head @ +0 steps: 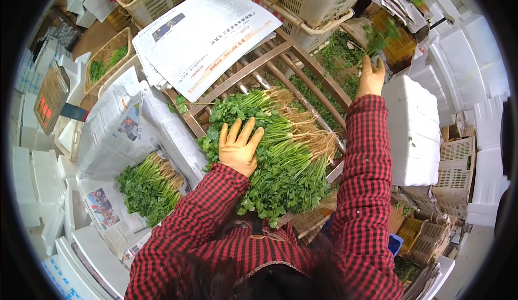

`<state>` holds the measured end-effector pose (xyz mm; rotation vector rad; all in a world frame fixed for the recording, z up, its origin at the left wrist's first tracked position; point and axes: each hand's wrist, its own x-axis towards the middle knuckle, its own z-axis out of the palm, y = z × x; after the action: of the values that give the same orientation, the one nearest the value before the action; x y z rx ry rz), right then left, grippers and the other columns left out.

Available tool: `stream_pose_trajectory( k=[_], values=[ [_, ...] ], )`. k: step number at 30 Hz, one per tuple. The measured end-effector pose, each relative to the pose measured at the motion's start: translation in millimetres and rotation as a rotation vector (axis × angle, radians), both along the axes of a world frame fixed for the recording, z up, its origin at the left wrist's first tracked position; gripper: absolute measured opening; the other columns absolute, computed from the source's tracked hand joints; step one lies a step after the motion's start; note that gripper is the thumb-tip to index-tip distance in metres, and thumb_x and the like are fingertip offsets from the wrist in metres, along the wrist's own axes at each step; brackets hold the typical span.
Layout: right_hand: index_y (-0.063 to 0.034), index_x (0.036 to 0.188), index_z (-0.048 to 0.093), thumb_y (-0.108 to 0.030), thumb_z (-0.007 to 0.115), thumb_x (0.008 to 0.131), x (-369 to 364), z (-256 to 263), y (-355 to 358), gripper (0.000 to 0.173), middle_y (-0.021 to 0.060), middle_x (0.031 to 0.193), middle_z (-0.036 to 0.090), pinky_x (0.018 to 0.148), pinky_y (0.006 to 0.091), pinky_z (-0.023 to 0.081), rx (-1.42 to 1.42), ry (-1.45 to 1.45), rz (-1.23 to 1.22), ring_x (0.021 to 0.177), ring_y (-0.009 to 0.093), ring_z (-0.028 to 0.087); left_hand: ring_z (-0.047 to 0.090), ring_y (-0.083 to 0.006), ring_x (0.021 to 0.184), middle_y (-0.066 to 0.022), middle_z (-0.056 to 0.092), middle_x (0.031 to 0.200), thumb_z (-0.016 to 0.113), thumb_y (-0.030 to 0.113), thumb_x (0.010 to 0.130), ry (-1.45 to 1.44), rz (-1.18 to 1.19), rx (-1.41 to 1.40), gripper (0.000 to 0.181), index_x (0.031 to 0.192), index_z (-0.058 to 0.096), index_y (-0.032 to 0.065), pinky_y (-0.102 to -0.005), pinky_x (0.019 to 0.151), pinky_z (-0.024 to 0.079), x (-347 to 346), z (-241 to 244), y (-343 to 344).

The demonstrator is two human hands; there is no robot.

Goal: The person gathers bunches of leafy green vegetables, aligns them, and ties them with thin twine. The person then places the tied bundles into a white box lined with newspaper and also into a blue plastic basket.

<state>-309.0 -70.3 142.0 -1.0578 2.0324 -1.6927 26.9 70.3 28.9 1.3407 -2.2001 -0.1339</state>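
Note:
My left hand (pixel 239 146), in a yellowish glove, lies flat with fingers spread on a large heap of rooted coriander (pixel 279 154). The heap rests on a brown metal rack (pixel 299 69), roots towards the upper right. My right hand (pixel 371 75), gloved alike, is stretched out beyond the rack's right side. A blurred leafy sprig (pixel 378 40) stands at its fingertips, seemingly pinched there. Left of the heap, a newspaper-lined box (pixel 109 138) holds another bunch of rooted coriander (pixel 151 190). A stack of newspapers (pixel 202 36) covers the rack's far end.
A white foam box (pixel 410 130) stands right of my right forearm. A scale display (pixel 52 97) with red digits is at the far left. Plastic crates (pixel 311 0) are stacked behind the rack, and loose greens (pixel 344 53) lie on the ground beside it. Foam boxes line both sides.

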Motion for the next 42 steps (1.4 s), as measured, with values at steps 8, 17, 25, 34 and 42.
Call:
stream_pose_trajectory(
  k=[8, 17, 25, 34, 42],
  values=[
    [-0.0074, 0.115, 0.075, -0.027, 0.080, 0.088, 135, -71, 76, 0.034, 0.0143, 0.116, 0.074, 0.102, 0.0464, 0.053, 0.361, 0.814, 0.910, 0.113, 0.032, 0.069, 0.055, -0.0387, 0.134, -0.0092, 0.061, 0.146, 0.069, -0.005, 0.064, 0.045, 0.031, -0.061, 0.062, 0.122, 0.072, 0.0168, -0.0616, 0.118, 0.035, 8, -4, 4],
    [0.0002, 0.121, 0.066, -0.015, 0.067, 0.104, 118, -69, 54, 0.023, 0.0072, 0.099, 0.071, 0.079, 0.0304, 0.054, 0.440, -0.115, 0.813, 0.086, 0.014, 0.065, 0.057, -0.0381, 0.132, -0.0101, 0.062, 0.146, 0.070, -0.006, 0.060, 0.109, 0.030, -0.078, 0.078, 0.135, 0.067, 0.0158, -0.0615, 0.116, 0.039, 12, -5, 5],
    [-0.0063, 0.162, 0.038, -0.064, 0.062, 0.100, 107, -57, 57, 0.088, 0.0160, 0.129, 0.068, 0.105, 0.0367, 0.049, 0.329, -0.166, 1.127, 0.120, 0.024, 0.063, 0.057, -0.0344, 0.132, -0.0063, 0.065, 0.141, 0.070, -0.004, 0.064, 0.048, 0.055, -0.049, 0.085, 0.145, 0.062, 0.0199, -0.0600, 0.118, 0.036, 9, 4, 3],
    [-0.0095, 0.147, 0.060, 0.006, 0.067, 0.094, 101, -55, 66, 0.055, 0.0113, 0.130, 0.069, 0.104, 0.0325, 0.053, 0.562, -0.216, 1.140, 0.119, 0.018, 0.064, 0.060, -0.0313, 0.126, -0.0020, 0.070, 0.128, 0.072, -0.001, 0.070, 0.024, 0.035, -0.151, 0.060, 0.126, 0.074, 0.0215, -0.0585, 0.117, 0.037, 10, -7, 4],
    [-0.0087, 0.138, 0.067, 0.009, 0.066, 0.095, 112, -37, 56, 0.047, 0.0064, 0.115, 0.074, 0.092, 0.0274, 0.057, 0.289, -0.194, 0.906, 0.101, 0.013, 0.069, 0.059, -0.0327, 0.129, -0.0036, 0.068, 0.134, 0.073, 0.000, 0.069, 0.049, 0.008, -0.138, 0.055, 0.120, 0.074, 0.0206, -0.0584, 0.117, 0.036, 9, -4, 4]
  ],
)
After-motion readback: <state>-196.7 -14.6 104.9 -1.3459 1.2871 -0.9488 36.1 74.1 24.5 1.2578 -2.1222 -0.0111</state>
